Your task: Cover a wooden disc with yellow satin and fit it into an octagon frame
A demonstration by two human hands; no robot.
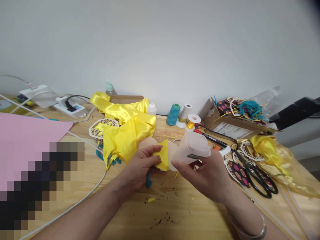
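Observation:
My left hand (146, 161) pinches a small yellow fabric piece (164, 156) between thumb and fingers above the table. A teal strip of thread or cloth (148, 180) hangs just below that hand. My right hand (207, 175) is closed around a translucent white plastic bottle (191, 146), tipped so that its squarish base faces up. The bottle's other end points down toward the yellow piece; whether they touch is hidden. Crumpled yellow satin (130, 133) lies behind my left hand, beside a pale cut-out lattice frame (103, 128).
Along the wall stand a teal thread cone (173, 115), a white spool (184, 116) and a yellow thread reel (193, 121). Right of my hand lie black-handled scissors (258, 176), a black marker (212, 138) and a cardboard box (232, 128) of scraps. A white cable (95, 183) crosses the left side.

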